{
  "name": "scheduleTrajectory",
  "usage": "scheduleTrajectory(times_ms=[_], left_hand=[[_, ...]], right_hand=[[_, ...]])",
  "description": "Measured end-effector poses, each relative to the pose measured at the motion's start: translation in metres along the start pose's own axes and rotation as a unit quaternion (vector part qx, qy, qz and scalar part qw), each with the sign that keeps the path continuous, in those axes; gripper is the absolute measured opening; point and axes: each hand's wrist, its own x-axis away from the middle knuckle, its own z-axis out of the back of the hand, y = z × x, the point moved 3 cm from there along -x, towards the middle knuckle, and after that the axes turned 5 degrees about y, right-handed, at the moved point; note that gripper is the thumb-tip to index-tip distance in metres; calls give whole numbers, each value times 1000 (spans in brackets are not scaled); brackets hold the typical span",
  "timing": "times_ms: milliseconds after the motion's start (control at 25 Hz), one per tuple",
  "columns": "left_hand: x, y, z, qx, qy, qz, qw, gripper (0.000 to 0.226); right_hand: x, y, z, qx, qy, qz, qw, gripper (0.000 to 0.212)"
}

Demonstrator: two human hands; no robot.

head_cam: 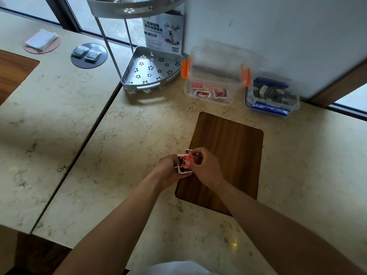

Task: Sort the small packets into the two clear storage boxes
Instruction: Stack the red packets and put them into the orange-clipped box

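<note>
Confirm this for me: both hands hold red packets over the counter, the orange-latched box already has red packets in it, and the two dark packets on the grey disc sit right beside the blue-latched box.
One part is wrong. The two dark packets on the grey disc lie far to the left, past the metal corner rack, not beside the blue-latched box. The rest holds in the head view: left hand and right hand hold red packets, and the orange-latched box has red packets inside.

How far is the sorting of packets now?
Done: red packets lie in the orange-latched box, dark ones in the blue-latched box. In hand: both hands hold red packets. Left: two dark packets on the round coaster.
</note>
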Motion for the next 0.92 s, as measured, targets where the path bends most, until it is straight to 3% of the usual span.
scheduleTrajectory(times_ms=[200,320,360,440,560,640,760,920], left_hand=[[4,7,4,25,-9,-8,1000,51],[1,10,12,33,-5,-16,999,53],[1,11,15,38,2,-17,999,48],[-1,11,21,41,8,-18,999,45],[-4,11,26,30,20,-15,999,45],[-3,11,28,19,28,-8,999,42],[-7,11,30,27,11,-5,1000,42],[-11,9,29,33,3,-4,999,40]], right_hand=[[1,-13,-21,-53,-101,-2,993,31],[-11,-5,-21,-154,-35,-93,983,19],[-15,-2,-17,-148,5,-121,982,14],[-21,6,-9,-25,51,-131,990,12],[-23,15,-13,85,-22,-111,990,42],[-24,18,-17,123,-54,-82,988,48],[-25,22,-15,129,-51,-64,988,34],[-23,29,2,122,18,-72,990,12]])
